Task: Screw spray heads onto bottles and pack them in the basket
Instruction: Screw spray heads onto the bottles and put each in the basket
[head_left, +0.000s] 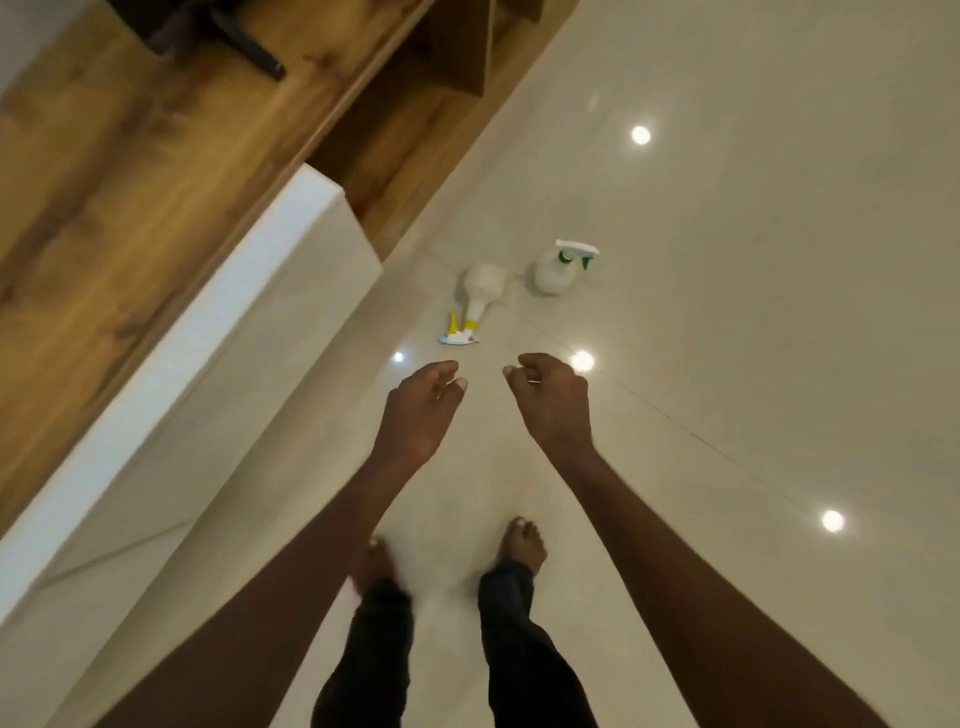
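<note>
I see a white bottle with a yellow spray head (475, 301) lying on its side just beyond my left hand (422, 410). A white bottle with a green spray head (558, 270) stands upright farther out, ahead of my right hand (553, 400).

Single head cam, wide-angle.
Looks steeply down from standing height at the floor (727, 260); view tilted, bottles far below.

Both hands hang loosely curled, holding nothing. Beyond the left hand (421, 410) lies a yellow-headed bottle (480, 291); beyond the right hand (553, 397) stands a green-headed bottle (553, 273).
</note>
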